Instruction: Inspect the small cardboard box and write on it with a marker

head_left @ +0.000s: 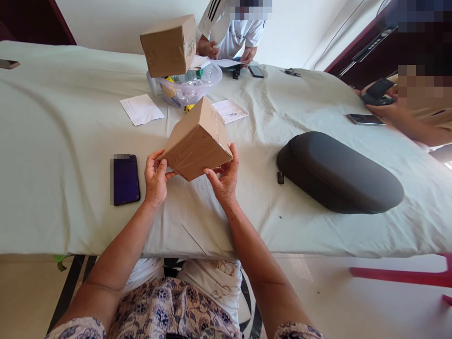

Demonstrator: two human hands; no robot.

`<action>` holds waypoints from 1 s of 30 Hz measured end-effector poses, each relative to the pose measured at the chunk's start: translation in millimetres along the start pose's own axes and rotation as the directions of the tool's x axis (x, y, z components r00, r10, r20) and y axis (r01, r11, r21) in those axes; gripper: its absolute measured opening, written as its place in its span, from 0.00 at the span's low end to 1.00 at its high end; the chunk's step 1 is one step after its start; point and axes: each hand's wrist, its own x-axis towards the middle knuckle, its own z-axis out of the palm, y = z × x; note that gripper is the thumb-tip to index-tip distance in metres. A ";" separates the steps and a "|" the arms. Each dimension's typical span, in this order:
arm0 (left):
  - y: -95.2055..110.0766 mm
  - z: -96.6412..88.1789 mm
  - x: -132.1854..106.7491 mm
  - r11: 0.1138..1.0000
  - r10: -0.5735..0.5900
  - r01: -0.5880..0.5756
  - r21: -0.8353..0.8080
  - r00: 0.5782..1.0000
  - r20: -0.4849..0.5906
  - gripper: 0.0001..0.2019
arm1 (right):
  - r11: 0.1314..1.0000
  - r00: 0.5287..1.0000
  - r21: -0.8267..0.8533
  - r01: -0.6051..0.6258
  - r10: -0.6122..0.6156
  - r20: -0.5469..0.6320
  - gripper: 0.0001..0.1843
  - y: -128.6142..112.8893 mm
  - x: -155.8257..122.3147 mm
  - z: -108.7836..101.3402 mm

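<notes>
A brown cardboard box with clear tape on its seam is held up, tilted, over the cloth-covered table. My left hand grips its lower left corner, thumb on the near face and fingers beneath. On the opposite side, my right hand holds the lower right corner between thumb and fingers. The box's underside is hidden. Left of my left hand lies a phone with a dark screen. Behind the box are a white envelope-like paper and a small yellow item, partly covered.
Farther back, another cardboard box rests on a clear plastic basin of packets. A white paper lies nearby. A dark grey case sits at right beside a small black object. Two other people are at the table's far and right sides.
</notes>
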 end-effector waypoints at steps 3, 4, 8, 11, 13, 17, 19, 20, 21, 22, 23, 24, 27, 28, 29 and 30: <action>1.8 1.5 0.1 0.999 -0.027 0.026 -0.047 1.000 -0.014 0.25 | 1.000 1.000 0.015 -0.018 0.018 0.025 0.61 -2.1 -0.7 3.3; 2.5 2.2 0.0 0.997 -0.035 0.033 -0.062 0.999 -0.017 0.25 | 1.000 1.000 0.009 -0.019 0.018 0.025 0.62 -2.6 -0.9 4.3; 4.9 4.8 -0.1 0.989 -0.061 0.058 -0.133 0.998 -0.017 0.24 | 0.998 0.995 -0.052 -0.029 0.034 0.098 0.65 -3.8 -3.0 9.4; 4.3 4.3 1.2 0.976 -0.098 0.093 -0.196 0.995 -0.015 0.23 | 0.995 0.976 -0.081 -0.052 0.068 0.205 0.62 -2.5 -6.9 14.6; 1.6 1.8 2.9 0.966 -0.126 0.118 -0.228 0.992 -0.020 0.22 | 0.994 0.961 -0.088 -0.058 0.080 0.266 0.58 -0.4 -10.0 17.9; -6.7 -3.6 5.5 0.968 -0.192 0.179 -0.175 0.979 -0.064 0.21 | 0.996 0.944 -0.091 0.020 0.011 0.331 0.46 2.8 -14.5 21.5; -9.1 -4.5 5.1 0.987 -0.158 0.154 -0.039 0.981 -0.116 0.20 | 0.994 0.940 -0.089 0.064 -0.031 0.339 0.42 2.9 -15.4 21.5; -9.3 -4.5 4.4 0.993 -0.104 0.112 0.047 0.986 -0.134 0.21 | 0.993 0.938 -0.088 0.078 -0.044 0.344 0.41 2.7 -15.7 21.2; -8.7 -4.2 3.4 0.989 -0.040 0.058 0.133 0.990 -0.134 0.23 | 0.992 0.935 -0.087 0.087 -0.051 0.352 0.40 2.3 -15.8 21.0; -7.7 -4.0 2.3 0.978 0.022 0.002 0.207 0.993 -0.115 0.25 | 0.993 0.930 -0.083 0.090 -0.054 0.362 0.38 1.8 -15.9 20.7; -6.3 -3.9 1.1 0.962 0.069 -0.044 0.268 0.994 -0.082 0.29 | 0.993 0.927 -0.077 0.087 -0.053 0.372 0.38 1.4 -16.0 20.4; -4.9 -4.0 0.0 0.944 0.096 -0.076 0.320 0.994 -0.045 0.32 | 0.994 0.924 -0.070 0.083 -0.050 0.379 0.38 1.0 -16.0 20.3; -2.6 -5.0 -2.1 0.889 0.095 -0.090 0.449 0.995 0.010 0.44 | 0.996 0.920 -0.057 0.063 -0.036 0.390 0.38 0.6 -15.7 20.2; -2.8 -5.3 -2.4 0.871 0.097 -0.091 0.482 0.995 0.013 0.48 | 0.997 0.920 -0.057 0.060 -0.033 0.391 0.38 0.8 -15.5 20.4; -3.5 -5.4 -2.4 0.855 0.107 -0.101 0.508 0.994 0.017 0.53 | 0.997 0.920 -0.058 0.060 -0.033 0.392 0.38 1.1 -15.3 20.6; -4.4 -5.3 -2.3 0.841 0.123 -0.118 0.528 0.992 0.027 0.58 | 0.996 0.920 -0.058 0.063 -0.036 0.391 0.38 1.5 -15.2 20.8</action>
